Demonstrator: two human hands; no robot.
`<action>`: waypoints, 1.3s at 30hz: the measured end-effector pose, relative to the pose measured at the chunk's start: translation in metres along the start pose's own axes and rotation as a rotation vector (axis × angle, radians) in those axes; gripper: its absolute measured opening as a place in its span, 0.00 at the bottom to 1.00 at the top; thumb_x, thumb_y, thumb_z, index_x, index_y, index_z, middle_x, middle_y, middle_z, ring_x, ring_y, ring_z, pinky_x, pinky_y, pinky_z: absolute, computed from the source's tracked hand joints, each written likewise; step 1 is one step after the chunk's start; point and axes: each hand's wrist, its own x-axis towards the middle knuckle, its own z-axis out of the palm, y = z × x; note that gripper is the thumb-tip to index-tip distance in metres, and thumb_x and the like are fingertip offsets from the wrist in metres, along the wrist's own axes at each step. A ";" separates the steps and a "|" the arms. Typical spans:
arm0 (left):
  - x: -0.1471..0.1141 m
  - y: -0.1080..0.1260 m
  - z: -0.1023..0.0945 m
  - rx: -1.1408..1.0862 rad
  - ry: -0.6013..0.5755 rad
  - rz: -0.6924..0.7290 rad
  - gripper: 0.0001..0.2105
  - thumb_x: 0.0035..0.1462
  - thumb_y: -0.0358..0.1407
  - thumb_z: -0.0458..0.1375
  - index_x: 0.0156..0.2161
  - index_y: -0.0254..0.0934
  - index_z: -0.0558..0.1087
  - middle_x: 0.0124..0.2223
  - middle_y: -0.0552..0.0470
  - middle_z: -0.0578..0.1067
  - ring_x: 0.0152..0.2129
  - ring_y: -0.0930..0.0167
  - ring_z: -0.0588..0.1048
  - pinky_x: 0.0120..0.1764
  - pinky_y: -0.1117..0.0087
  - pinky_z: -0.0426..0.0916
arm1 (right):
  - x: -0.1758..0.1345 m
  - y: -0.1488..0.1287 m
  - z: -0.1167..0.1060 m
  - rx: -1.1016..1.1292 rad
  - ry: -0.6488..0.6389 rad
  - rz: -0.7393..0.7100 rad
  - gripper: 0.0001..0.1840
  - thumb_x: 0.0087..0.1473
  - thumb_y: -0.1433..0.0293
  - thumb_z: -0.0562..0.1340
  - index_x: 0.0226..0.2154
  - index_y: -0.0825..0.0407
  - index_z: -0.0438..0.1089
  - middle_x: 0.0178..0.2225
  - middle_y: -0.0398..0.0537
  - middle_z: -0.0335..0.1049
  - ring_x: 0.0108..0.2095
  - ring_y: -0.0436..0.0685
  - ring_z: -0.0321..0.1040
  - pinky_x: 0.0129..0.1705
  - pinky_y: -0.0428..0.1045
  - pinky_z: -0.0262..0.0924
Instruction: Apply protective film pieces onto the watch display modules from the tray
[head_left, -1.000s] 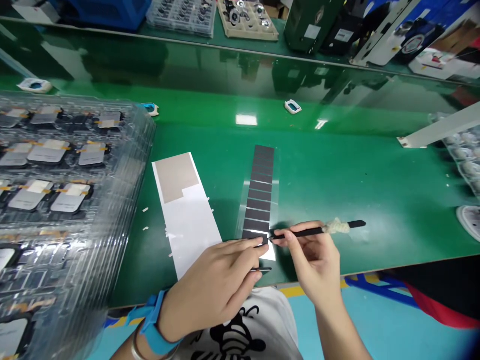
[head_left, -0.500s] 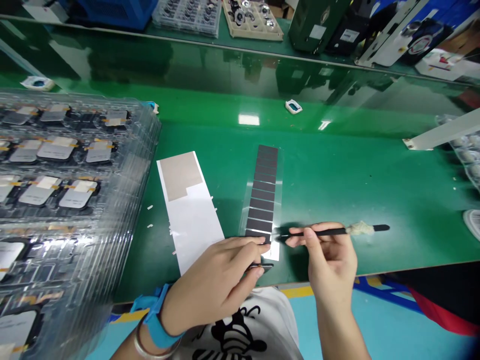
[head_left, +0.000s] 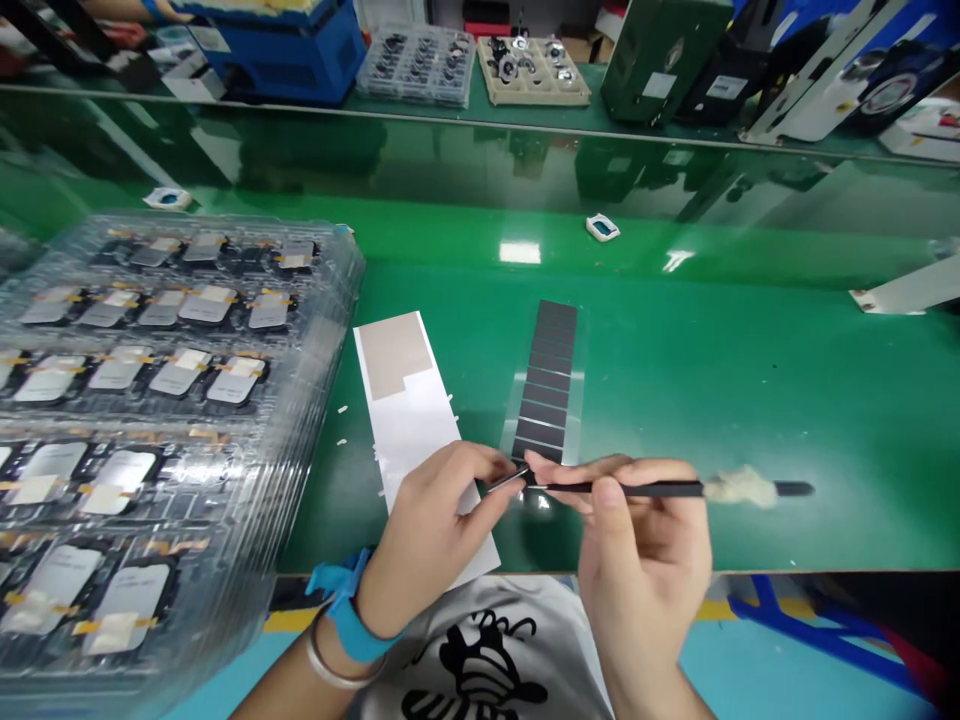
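Note:
My left hand (head_left: 431,525) pinches a thin dark flat part (head_left: 508,478), seen nearly edge-on, between thumb and fingers. My right hand (head_left: 645,545) is closed around slim black tweezers (head_left: 664,489), with pale wrapping near their back end. Their tip lies at the dark part, and the fingertips of both hands almost meet there. Just beyond the hands, a clear strip carrying a row of dark grey rectangles (head_left: 546,395) lies on the bench. A white backing sheet (head_left: 420,425) with a beige patch lies partly under my left hand.
Stacked clear trays (head_left: 300,400) of rounded screen-like parts fill the left side. A small white-framed piece (head_left: 602,228) lies toward the back of the green bench (head_left: 712,380). Behind it runs a shelf with a blue machine (head_left: 292,50), a parts tray (head_left: 417,65) and a green box (head_left: 664,60).
My left hand has lifted off the strip's near end with the dark part. My right hand has brought the tweezers leftward to it. The view has shifted slightly.

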 end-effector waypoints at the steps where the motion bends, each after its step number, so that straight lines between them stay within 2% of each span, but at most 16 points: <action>1: 0.001 0.000 0.000 0.031 -0.024 0.010 0.02 0.65 0.31 0.56 0.38 0.39 0.69 0.36 0.50 0.79 0.34 0.70 0.78 0.36 0.71 0.72 | -0.001 -0.001 0.002 -0.022 -0.014 -0.064 0.07 0.62 0.77 0.59 0.39 0.48 0.64 0.33 0.43 0.77 0.38 0.56 0.80 0.40 0.54 0.79; 3: 0.001 0.001 0.001 0.075 -0.039 0.000 0.03 0.64 0.31 0.55 0.37 0.39 0.68 0.33 0.52 0.77 0.30 0.71 0.77 0.32 0.72 0.71 | -0.002 -0.001 0.004 -0.057 -0.053 -0.158 0.10 0.61 0.79 0.58 0.40 0.48 0.64 0.33 0.44 0.76 0.40 0.56 0.79 0.43 0.58 0.79; 5: 0.001 0.001 0.001 0.072 -0.055 -0.041 0.02 0.63 0.29 0.54 0.40 0.39 0.67 0.32 0.54 0.76 0.26 0.72 0.75 0.28 0.73 0.69 | -0.003 0.001 0.005 -0.076 -0.083 -0.189 0.11 0.60 0.81 0.57 0.40 0.49 0.64 0.34 0.44 0.76 0.40 0.57 0.78 0.43 0.59 0.78; 8: 0.002 0.001 -0.001 0.014 -0.142 -0.046 0.11 0.64 0.27 0.51 0.50 0.40 0.67 0.42 0.51 0.79 0.34 0.71 0.79 0.34 0.73 0.72 | -0.005 0.005 0.005 -0.114 -0.075 -0.194 0.12 0.59 0.82 0.58 0.40 0.49 0.63 0.34 0.45 0.75 0.40 0.57 0.78 0.40 0.56 0.79; 11: 0.003 0.001 -0.001 0.001 -0.179 -0.030 0.14 0.65 0.26 0.50 0.52 0.40 0.69 0.49 0.50 0.79 0.42 0.69 0.79 0.42 0.70 0.73 | -0.007 0.008 0.007 -0.162 -0.038 -0.235 0.11 0.59 0.81 0.59 0.40 0.49 0.63 0.34 0.45 0.76 0.39 0.57 0.78 0.39 0.56 0.79; 15: 0.004 0.001 0.000 0.034 -0.156 -0.063 0.18 0.63 0.26 0.52 0.57 0.40 0.69 0.44 0.50 0.81 0.35 0.69 0.80 0.34 0.71 0.73 | -0.010 0.012 0.013 -0.138 -0.029 -0.275 0.12 0.58 0.82 0.59 0.40 0.50 0.63 0.34 0.46 0.76 0.38 0.57 0.79 0.40 0.57 0.79; 18: 0.004 0.000 0.001 0.076 -0.142 -0.074 0.20 0.64 0.27 0.51 0.59 0.39 0.68 0.39 0.51 0.80 0.28 0.71 0.77 0.27 0.73 0.69 | -0.011 0.016 0.018 -0.118 -0.030 -0.283 0.13 0.58 0.83 0.58 0.40 0.50 0.63 0.35 0.46 0.76 0.39 0.57 0.79 0.41 0.56 0.79; 21: 0.004 0.000 0.002 0.104 -0.149 -0.095 0.21 0.64 0.27 0.51 0.61 0.39 0.66 0.38 0.51 0.79 0.26 0.72 0.75 0.26 0.73 0.67 | -0.010 0.019 0.021 -0.136 -0.019 -0.290 0.13 0.58 0.83 0.58 0.40 0.50 0.64 0.34 0.46 0.76 0.39 0.56 0.79 0.42 0.57 0.79; 29: 0.006 0.003 0.000 0.063 -0.189 -0.131 0.24 0.66 0.32 0.48 0.66 0.36 0.59 0.40 0.48 0.77 0.32 0.67 0.77 0.36 0.68 0.73 | -0.006 0.026 0.023 -0.119 0.017 -0.288 0.12 0.58 0.83 0.59 0.40 0.51 0.64 0.33 0.44 0.74 0.35 0.55 0.78 0.43 0.58 0.78; 35: 0.003 0.001 -0.002 0.007 -0.194 -0.120 0.25 0.66 0.33 0.46 0.67 0.34 0.58 0.40 0.46 0.76 0.38 0.64 0.78 0.48 0.63 0.73 | -0.006 0.029 0.022 -0.133 -0.010 -0.280 0.12 0.59 0.82 0.59 0.40 0.50 0.63 0.34 0.44 0.75 0.36 0.55 0.78 0.43 0.59 0.78; 39: 0.003 0.001 -0.002 -0.016 -0.199 -0.124 0.25 0.67 0.33 0.45 0.67 0.32 0.59 0.39 0.46 0.76 0.40 0.63 0.78 0.51 0.60 0.72 | -0.004 0.031 0.020 -0.141 -0.017 -0.319 0.13 0.58 0.84 0.59 0.41 0.51 0.63 0.34 0.44 0.75 0.36 0.54 0.78 0.43 0.56 0.78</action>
